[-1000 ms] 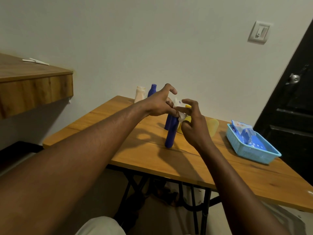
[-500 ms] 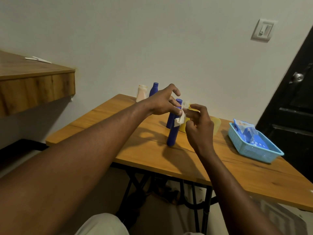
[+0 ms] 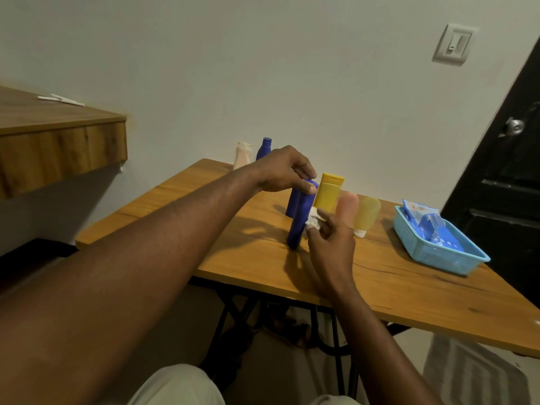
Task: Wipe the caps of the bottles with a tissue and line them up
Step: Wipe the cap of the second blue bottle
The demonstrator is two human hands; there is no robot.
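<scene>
A tall blue bottle (image 3: 298, 220) stands on the wooden table (image 3: 394, 285), tilted slightly. My left hand (image 3: 285, 171) grips its cap from above with fingertips and thumb. Just right of the bottle's middle, my right hand (image 3: 330, 244) pinches a crumpled white tissue (image 3: 313, 222). Behind them stand a second blue bottle (image 3: 292, 204), a yellow bottle (image 3: 328, 192), a pink tube (image 3: 347, 204) and a pale yellow tube (image 3: 366, 213) on its white cap. At the table's far left corner stand a white bottle (image 3: 243, 156) and a small blue bottle (image 3: 264, 149).
A light blue plastic basket (image 3: 438, 252) with blue packets sits on the table's right side. A wooden shelf (image 3: 58, 141) juts out at the left. A black door (image 3: 502, 171) stands at the right, close to the table.
My right hand has dropped with the tissue from the blue bottle's cap to beside its middle. My left hand has moved onto the cap. The view has shifted, baring the yellow bottle and tubes.
</scene>
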